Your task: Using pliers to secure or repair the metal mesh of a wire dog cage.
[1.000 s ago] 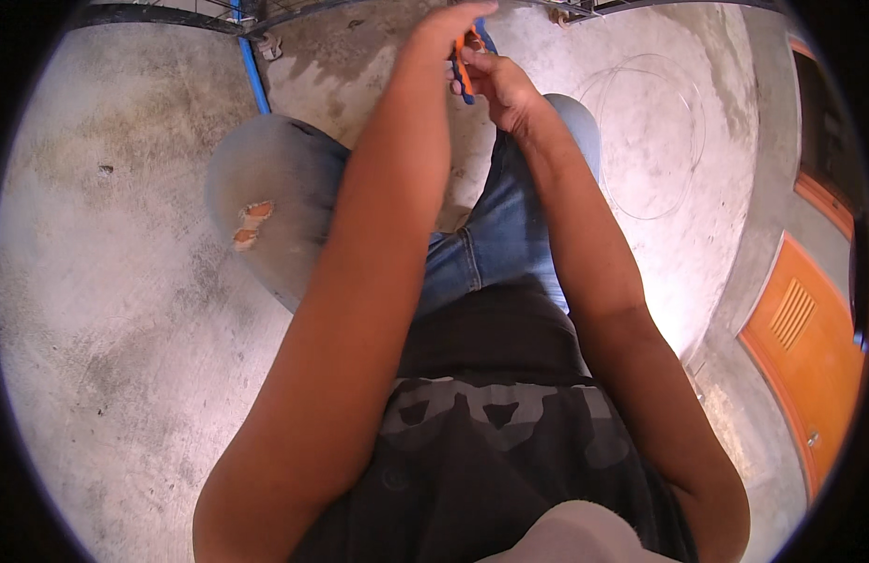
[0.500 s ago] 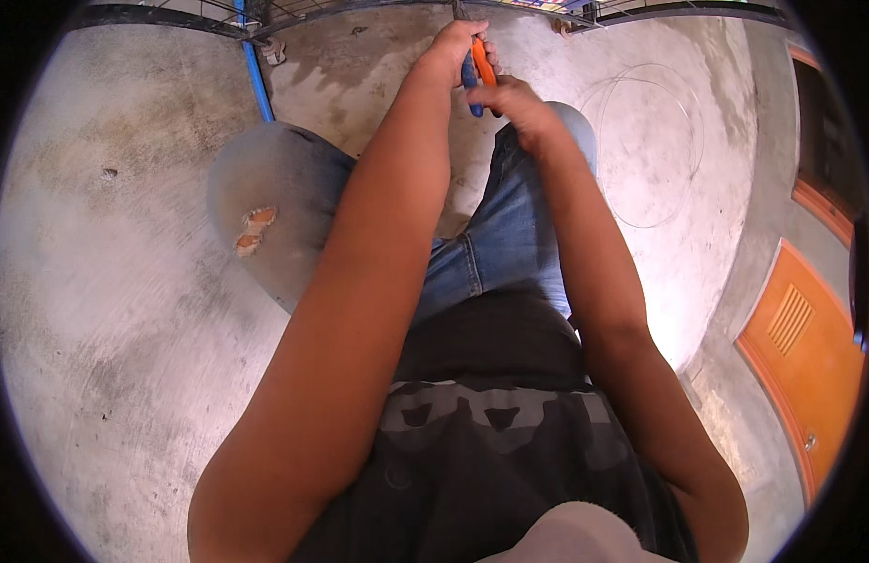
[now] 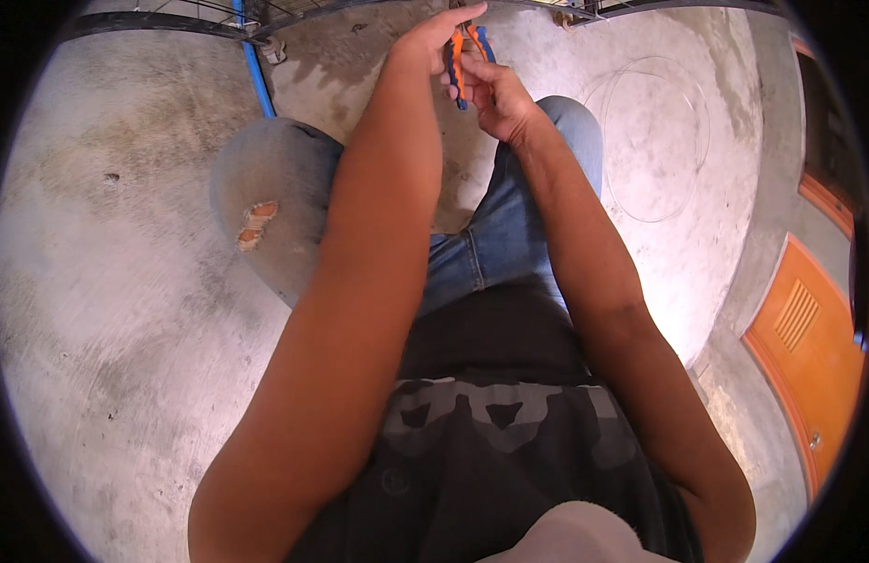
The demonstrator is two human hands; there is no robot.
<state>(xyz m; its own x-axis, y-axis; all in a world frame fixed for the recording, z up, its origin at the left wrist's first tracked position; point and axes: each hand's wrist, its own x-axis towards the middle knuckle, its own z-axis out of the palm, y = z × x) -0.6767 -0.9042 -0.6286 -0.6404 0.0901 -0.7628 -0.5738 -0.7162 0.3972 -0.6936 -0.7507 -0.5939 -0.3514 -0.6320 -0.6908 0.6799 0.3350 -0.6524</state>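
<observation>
Pliers with orange and blue handles (image 3: 456, 73) are held at the top centre, between my knees and the wire frame. My right hand (image 3: 503, 101) is closed on them, its fingers reaching round the handles, which stand spread apart. Right beside the pliers' head is my left hand (image 3: 434, 42), with one finger stretched out forward and to the right. Its other fingers are partly hidden behind the pliers. The jaws are too small and too covered to show whether anything is between them.
A black metal wire frame (image 3: 162, 21) runs along the far edge, with a blue pipe (image 3: 256, 83) beneath it. A loose coil of thin wire (image 3: 705, 141) lies on the concrete floor (image 3: 125, 281) to the right. Beyond it is an orange door (image 3: 810, 347). My bent knees flank my hands.
The pliers have turned and their handles are spread wider. My right hand has taken hold of the handles. My left hand has shifted slightly left and forward, with a finger now extended.
</observation>
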